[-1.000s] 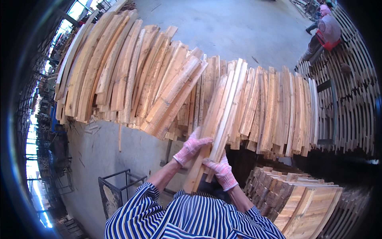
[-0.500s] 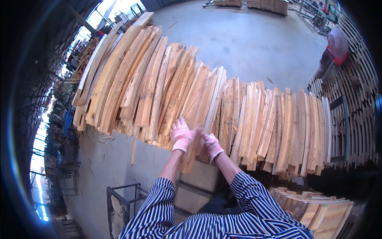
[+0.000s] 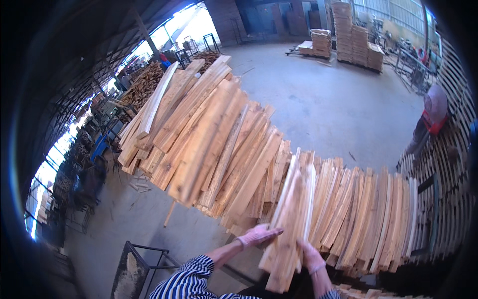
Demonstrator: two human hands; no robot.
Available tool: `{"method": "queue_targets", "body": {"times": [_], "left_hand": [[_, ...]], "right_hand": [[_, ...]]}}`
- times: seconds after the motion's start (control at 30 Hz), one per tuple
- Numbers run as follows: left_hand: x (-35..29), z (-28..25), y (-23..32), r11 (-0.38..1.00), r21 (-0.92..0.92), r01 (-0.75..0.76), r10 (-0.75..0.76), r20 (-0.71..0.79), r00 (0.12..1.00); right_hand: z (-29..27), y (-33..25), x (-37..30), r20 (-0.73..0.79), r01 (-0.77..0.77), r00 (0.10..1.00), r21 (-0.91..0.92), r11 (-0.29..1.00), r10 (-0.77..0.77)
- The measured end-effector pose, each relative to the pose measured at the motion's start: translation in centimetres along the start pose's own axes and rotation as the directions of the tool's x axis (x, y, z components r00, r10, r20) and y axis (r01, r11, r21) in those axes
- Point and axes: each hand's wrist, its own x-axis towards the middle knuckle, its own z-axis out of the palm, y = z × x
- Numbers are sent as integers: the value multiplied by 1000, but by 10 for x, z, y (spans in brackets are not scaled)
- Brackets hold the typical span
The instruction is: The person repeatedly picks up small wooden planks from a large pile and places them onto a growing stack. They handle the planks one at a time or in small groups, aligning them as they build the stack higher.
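A long row of rough wooden boards [image 3: 356, 214] runs across the view, lying side by side with their near ends toward me. My left hand [image 3: 260, 234], in a pinkish work glove, presses on the left side of a small bunch of boards [image 3: 285, 244]. Against the right side of that bunch is my right hand [image 3: 311, 256], gloved alike, its fingers partly hidden by the wood. The bunch juts out nearer to me than its neighbours. Farther left, a wide board [image 3: 204, 144] looks smeared by motion on top of the higher, looser pile.
A dark metal frame [image 3: 130, 271] stands low at the left. Another person [image 3: 432, 117] is beside the slatted wood stack at the right. Stacked timber [image 3: 343, 32] stands on the far floor, with more boards at the lower right edge.
The view has tilted upward. My hands have shifted right along the row and now clasp a bunch from both sides. A wide board now shows blurred on the left pile.
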Motion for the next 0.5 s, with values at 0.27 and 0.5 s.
{"method": "queue_targets", "body": {"times": [0.27,0.5], "left_hand": [[97,41,-77,920,-261,-293,350,208,913],[74,79,4,781,-333,-528,606,200,770]], "right_hand": [[8,42,-65,-323,81,935,-204,976,-145],[37,-30,-135,-268,347,838,-411,843,-476]]}}
